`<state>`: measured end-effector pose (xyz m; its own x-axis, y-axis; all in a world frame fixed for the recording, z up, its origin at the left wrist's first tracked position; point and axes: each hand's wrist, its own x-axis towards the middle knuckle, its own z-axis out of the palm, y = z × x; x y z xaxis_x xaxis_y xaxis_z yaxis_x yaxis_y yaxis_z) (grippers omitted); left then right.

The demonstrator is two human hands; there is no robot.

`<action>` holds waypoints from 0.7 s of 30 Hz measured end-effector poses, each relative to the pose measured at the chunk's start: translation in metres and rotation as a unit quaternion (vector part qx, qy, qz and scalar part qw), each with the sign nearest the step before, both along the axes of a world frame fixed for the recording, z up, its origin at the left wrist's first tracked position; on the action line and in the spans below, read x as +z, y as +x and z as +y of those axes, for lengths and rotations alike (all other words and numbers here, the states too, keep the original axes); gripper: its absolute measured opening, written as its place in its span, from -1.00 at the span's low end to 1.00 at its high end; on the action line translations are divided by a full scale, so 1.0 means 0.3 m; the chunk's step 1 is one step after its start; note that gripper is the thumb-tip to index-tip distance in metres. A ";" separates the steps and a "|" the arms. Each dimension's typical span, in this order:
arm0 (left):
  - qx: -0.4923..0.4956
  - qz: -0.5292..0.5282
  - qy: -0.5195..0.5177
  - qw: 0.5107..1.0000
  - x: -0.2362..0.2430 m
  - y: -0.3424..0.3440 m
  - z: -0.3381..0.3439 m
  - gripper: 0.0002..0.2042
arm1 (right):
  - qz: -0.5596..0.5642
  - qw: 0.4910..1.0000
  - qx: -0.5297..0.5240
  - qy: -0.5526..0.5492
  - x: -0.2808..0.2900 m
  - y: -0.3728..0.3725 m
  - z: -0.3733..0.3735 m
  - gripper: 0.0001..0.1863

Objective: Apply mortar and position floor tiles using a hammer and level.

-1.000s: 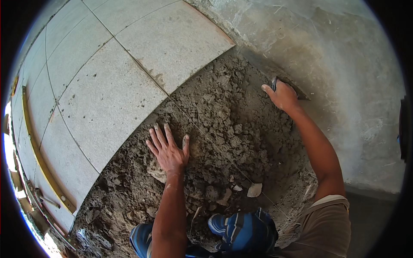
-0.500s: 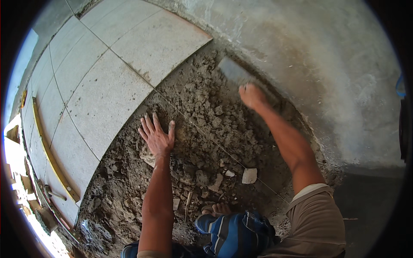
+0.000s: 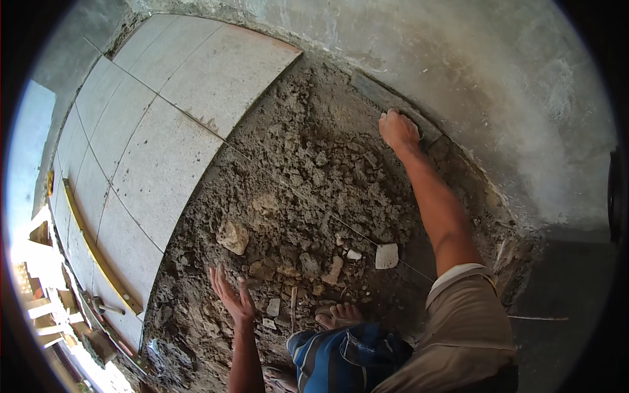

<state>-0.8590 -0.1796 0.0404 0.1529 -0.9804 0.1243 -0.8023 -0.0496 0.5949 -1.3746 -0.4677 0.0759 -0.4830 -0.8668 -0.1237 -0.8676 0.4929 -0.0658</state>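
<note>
Mortar (image 3: 308, 177), grey-brown, coarse and lumpy, is being spread over the bare strip of floor between the laid tiles (image 3: 164, 137) and the concrete wall (image 3: 498, 85). Two hands are being shown. The right hand (image 3: 398, 129) is being kept clenched around the handle of a flat trowel (image 3: 379, 93), whose long grey blade is being held on the far edge of the bed, right against the wall's foot. The left hand (image 3: 230, 298) is being held released, fingers spread, just over the near part of the bed; whether it is touching cannot be told. One taut string line (image 3: 288, 190) is being stretched slantwise across the rubble. One pale stone (image 3: 232, 236) and one white fragment (image 3: 386, 256) are lying among the clods, and one yellow level (image 3: 98, 245) is lying on the tiles.
</note>
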 end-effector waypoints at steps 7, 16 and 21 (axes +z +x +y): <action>-0.003 0.027 0.000 1.000 0.013 -0.089 -0.041 -0.44 | -0.102 0.987 0.031 0.118 0.072 -0.012 0.169 -0.47; -0.043 0.023 0.038 0.998 0.031 -0.080 -0.005 -0.46 | -0.080 0.996 -0.027 -0.003 0.019 0.118 0.113 -0.50; -0.030 0.026 0.025 0.999 0.019 -0.135 -0.039 -0.46 | -0.130 0.987 0.051 0.083 0.108 0.077 0.277 -0.49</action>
<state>-0.8995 -0.1912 0.0462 0.0991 -0.9927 0.0683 -0.7726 -0.0335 0.6341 -1.3515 -0.3846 0.1082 -0.3269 -0.8669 -0.3764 -0.8780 0.4259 -0.2184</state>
